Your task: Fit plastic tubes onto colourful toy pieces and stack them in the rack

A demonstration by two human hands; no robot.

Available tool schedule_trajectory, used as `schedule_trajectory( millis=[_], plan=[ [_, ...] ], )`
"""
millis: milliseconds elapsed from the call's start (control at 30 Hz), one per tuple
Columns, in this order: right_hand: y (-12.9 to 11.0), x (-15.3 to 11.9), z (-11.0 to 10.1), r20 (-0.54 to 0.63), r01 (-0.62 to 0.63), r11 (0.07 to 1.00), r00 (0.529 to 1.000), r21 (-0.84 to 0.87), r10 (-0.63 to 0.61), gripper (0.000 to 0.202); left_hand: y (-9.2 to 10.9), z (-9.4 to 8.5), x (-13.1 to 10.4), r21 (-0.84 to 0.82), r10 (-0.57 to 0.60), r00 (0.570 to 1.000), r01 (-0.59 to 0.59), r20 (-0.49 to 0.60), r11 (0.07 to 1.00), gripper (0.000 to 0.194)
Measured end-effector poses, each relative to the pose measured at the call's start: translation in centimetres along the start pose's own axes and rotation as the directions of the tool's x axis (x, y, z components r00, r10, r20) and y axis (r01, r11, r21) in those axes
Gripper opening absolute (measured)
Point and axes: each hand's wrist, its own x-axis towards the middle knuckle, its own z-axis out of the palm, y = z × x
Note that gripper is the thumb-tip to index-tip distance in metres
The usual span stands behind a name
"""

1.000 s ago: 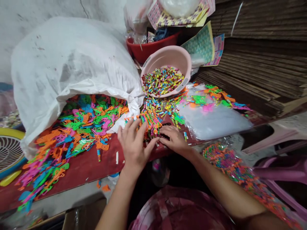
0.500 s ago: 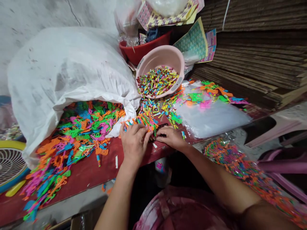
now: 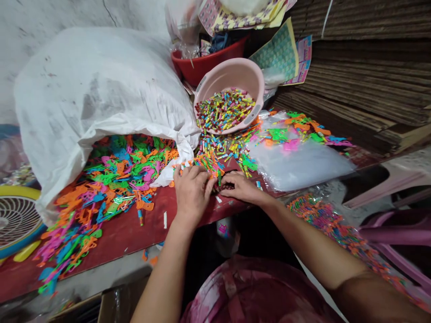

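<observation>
My left hand [image 3: 192,186] rests knuckles up at the table's front, fingers bent and thumb close to a dark brown, bumpy strip [image 3: 220,187]. What lies under those fingers is hidden. From the other side, my right hand [image 3: 240,187] curls its fingers and thumb around the strip's right end. Just beyond the hands, a row of small orange and green plastic pieces [image 3: 209,162] lies bunched together. Short, colourful wrapped sticks [image 3: 232,148] are scattered behind it. A green piece [image 3: 249,163] lies near my right fingers.
A white sack [image 3: 101,85] spills colourful plastic pieces [image 3: 131,166] onto the red table [image 3: 151,229]. A pink basin [image 3: 235,72] holds more small sticks. Clear plastic bags [image 3: 303,166] lie at right, a fan [image 3: 16,222] stands at left, and stacked cardboard [image 3: 353,76] is behind.
The view has shifted slightly, so most things sit a little higher and farther right. Both hands stay at the dark strip, with the right fingers curled a bit more over it.
</observation>
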Motion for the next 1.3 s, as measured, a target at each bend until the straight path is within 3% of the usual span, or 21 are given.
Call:
schedule_trajectory(
  millis=[100, 300, 633, 800, 967, 1300],
  plan=[
    [-0.4, -0.3, 0.8, -0.085, -0.011, 0.999, 0.996, 0.030, 0.014, 0.017, 0.1, -0.2, 0.0, 0.021, -0.006, 0.999, 0.005, 0.048, 1.000, 0.014],
    [-0.5, 0.1, 2.0, -0.190, -0.065, 0.992, 0.978, 0.109, 0.085, 0.010, -0.8, -1.1, 0.3, -0.009, 0.028, 0.987, -0.027, 0.155, 1.000, 0.017],
    [0.8, 0.7, 1.7, -0.122, -0.042, 0.978, 0.990, 0.206, 0.068, 0.010, -0.8, -0.4, 0.6, 0.021, 0.044, 0.997, -0.046, 0.068, 0.999, 0.012],
    [0.9, 0.7, 1.4, -0.088, -0.013, 0.978, 0.996, 0.208, 0.032, 0.010, -0.6, -0.3, 0.8, 0.030, 0.028, 0.996, -0.031, 0.083, 0.999, 0.012],
    [0.8, 1.0, 1.1, -0.055, 0.000, 0.986, 0.998, 0.168, 0.010, 0.010, -0.6, 0.0, 1.0, 0.037, 0.046, 0.993, -0.050, 0.110, 0.998, 0.011],
    [0.5, 1.0, 0.6, -0.013, 0.002, 0.998, 1.000, 0.066, -0.002, 0.013, -0.9, 1.4, 0.4, 0.009, 0.026, 0.998, -0.027, 0.058, 1.000, 0.010]
  ],
)
